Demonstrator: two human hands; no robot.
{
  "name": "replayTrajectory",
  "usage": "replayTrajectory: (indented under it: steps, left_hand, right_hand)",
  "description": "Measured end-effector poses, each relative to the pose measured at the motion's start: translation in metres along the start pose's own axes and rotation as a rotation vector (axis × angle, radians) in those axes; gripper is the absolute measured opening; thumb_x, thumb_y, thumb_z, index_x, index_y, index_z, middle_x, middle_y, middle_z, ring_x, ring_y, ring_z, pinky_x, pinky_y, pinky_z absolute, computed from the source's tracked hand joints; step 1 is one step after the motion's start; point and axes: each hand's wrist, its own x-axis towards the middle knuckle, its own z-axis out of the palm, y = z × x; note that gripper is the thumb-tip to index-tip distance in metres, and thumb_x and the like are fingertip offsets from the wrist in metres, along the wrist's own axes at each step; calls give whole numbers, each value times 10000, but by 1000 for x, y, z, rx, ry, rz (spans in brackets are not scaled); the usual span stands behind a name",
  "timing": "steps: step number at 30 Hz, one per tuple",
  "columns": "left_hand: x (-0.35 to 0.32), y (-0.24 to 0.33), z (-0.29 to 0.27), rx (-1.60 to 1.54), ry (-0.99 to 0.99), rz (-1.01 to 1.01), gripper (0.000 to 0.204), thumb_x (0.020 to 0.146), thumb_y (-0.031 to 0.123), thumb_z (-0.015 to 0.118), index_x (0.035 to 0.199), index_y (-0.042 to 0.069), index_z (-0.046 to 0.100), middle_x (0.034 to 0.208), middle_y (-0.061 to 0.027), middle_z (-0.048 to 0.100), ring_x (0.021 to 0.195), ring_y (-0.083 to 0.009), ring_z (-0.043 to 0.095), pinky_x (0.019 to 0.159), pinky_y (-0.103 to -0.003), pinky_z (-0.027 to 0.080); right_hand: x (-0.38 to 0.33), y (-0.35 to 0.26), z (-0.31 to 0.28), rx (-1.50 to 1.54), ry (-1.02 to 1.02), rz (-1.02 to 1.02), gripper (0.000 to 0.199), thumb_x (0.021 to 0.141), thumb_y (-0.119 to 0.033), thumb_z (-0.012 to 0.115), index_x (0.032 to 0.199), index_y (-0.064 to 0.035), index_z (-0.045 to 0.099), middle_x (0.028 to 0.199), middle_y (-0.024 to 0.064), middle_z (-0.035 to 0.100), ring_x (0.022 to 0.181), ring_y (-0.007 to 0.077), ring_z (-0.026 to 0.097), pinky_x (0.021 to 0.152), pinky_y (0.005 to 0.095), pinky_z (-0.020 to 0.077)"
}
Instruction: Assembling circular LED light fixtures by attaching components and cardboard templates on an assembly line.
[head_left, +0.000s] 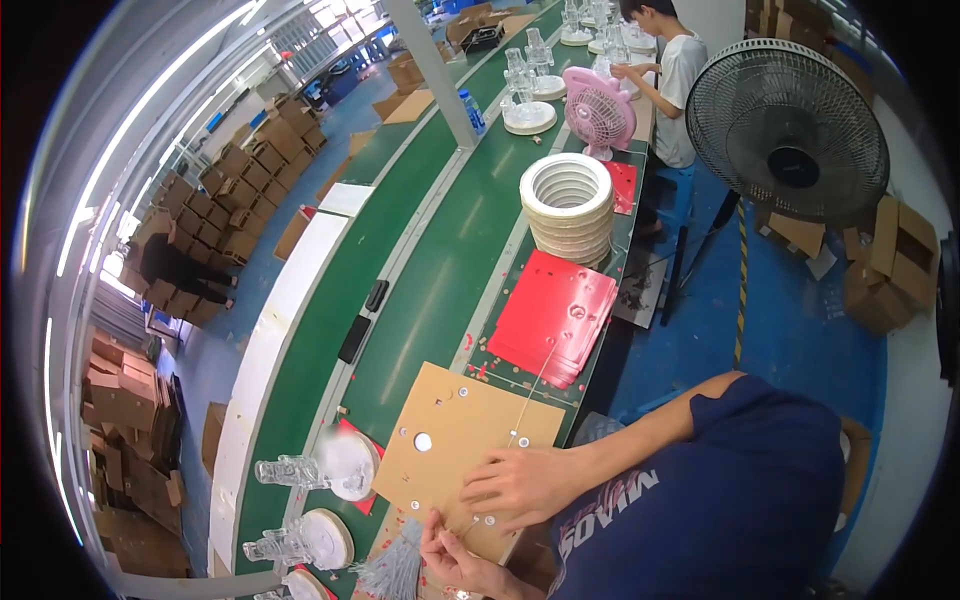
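1. Cardboard sheet (455, 430), brown and punched with round holes, lies flat at the near end of the workbench, just beside the green conveyor belt (440, 240).
2. Our right hand (525, 487) rests palm down on the sheet's near edge, fingers spread and flat, gripping nothing.
3. Our left hand (450, 558) sits just below it, fingertips pinched on a thin pale cord (530, 395) that runs up across the sheet toward the red sheets.
4. Beside the left hand lies a bundle of grey cable ties (395, 572).
5. A stack of red punched sheets (555, 315) lies beyond the cardboard, near it on the same bench.
6. Further along stands a tall stack of white rings (567, 205), then a small pink fan (598, 110).
7. Clear plastic figures on round white bases (330, 465) stand to the left of the cardboard.
8. A large black pedestal fan (788, 130) stands on the blue floor to the right.
9. Another person (670, 70) works further down the bench.
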Motion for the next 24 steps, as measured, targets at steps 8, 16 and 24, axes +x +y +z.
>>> replayTrajectory:
  steps: [8,16,24]
  left_hand:
    - [-12,0,4,-49,106,-70,160,1033,100,472,995,-35,549,1177,-189,624,1258,-358,555,1086,-486,404]
    - [-10,7,4,-95,27,-36,73,981,34,548,913,20,526,1110,-182,694,1289,-411,549,1213,-527,164]
    - [32,-1,-5,415,-98,61,56,937,26,612,987,15,589,1497,-206,440,1467,-333,337,1185,-466,247]
  right_hand:
    - [-9,2,10,103,18,-99,303,853,-323,700,1044,-88,713,1210,105,657,1170,263,600,924,411,483]
    - [5,-5,-12,-13,-33,44,278,772,-219,788,1047,-183,771,1243,20,680,1129,226,644,879,361,499]
    - [0,-12,-9,-15,-54,48,284,771,-203,784,1053,-177,767,1260,16,672,1136,227,632,865,362,488]
